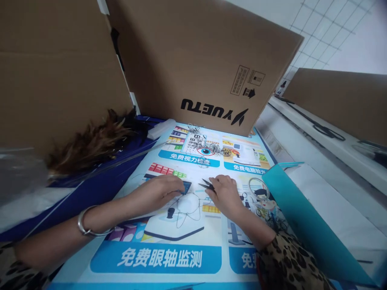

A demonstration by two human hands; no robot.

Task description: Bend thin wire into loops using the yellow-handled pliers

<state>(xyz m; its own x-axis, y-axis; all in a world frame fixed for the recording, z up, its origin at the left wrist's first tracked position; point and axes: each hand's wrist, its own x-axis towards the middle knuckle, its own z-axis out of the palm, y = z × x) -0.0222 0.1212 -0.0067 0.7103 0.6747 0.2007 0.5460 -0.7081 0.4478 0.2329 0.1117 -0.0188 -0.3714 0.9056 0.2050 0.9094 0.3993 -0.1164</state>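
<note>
My left hand (161, 189), with a silver bangle (81, 223) on its wrist, is closed in a pinch at the rim of a thin wire piece bent into petal-like loops (189, 223). The wire loops lie low over the printed sheet. Just to the right, my right hand (225, 193) is wrapped round a black tool with two slim pointed tips, which looks like tweezers (207, 185). Its tips are apart and point left toward my left fingers. The rest of the tool is hidden in my palm.
Small tangled wire pieces (211, 148) lie farther back on the printed sheet (208, 243). A roll or ring (259, 188) and more wire bits sit right. Cardboard boxes (169, 52) wall the back; brown feathers (93, 139) lie left, a teal folder (305, 217) right.
</note>
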